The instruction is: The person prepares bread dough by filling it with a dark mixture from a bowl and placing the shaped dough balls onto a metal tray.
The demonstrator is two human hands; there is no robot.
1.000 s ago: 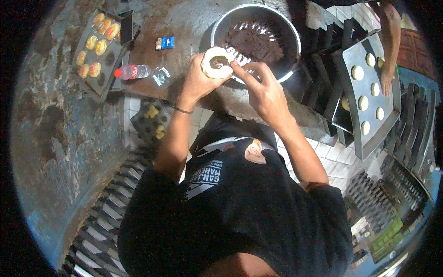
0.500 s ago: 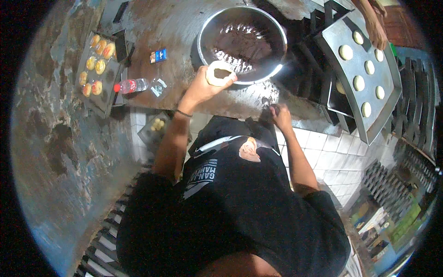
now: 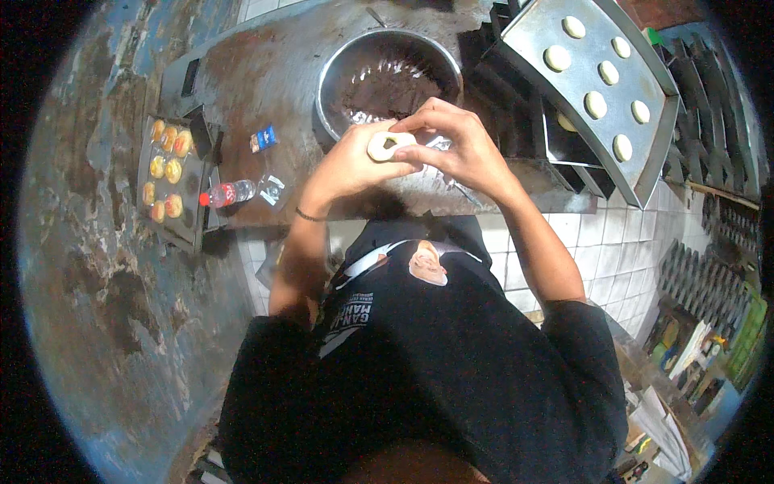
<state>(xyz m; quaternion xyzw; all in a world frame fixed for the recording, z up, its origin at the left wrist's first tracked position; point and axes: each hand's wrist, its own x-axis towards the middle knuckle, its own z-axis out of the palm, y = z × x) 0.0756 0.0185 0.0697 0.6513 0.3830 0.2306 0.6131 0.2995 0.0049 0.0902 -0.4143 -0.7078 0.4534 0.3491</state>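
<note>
My left hand (image 3: 345, 168) is closed around a small pale piece of dough (image 3: 380, 145) with an opening in its top, dark inside. My right hand (image 3: 468, 153) grips the same dough, thumb and fingers pressed at its rim. Both hands are over the front rim of a wide steel bowl (image 3: 322, 87), which holds a dark brown crumbly mass. Some shiny, indistinct items lie on the metal worktop (image 3: 266, 73) under my right hand.
At left stands a tray (image 3: 190, 230) of glazed buns, beside a water bottle (image 3: 238, 192), clear wrappers (image 3: 272, 189) and a blue packet (image 3: 263, 139). At right, a metal tray (image 3: 588, 48) of several dough rounds rests on stacked dark trays (image 3: 564, 177). A utensil (image 3: 376, 16) lies behind the bowl.
My right hand has come up from the table's front edge onto the dough, whose opening is now narrower. The co-worker's arm at top right has left view. The whole scene has shifted.
</note>
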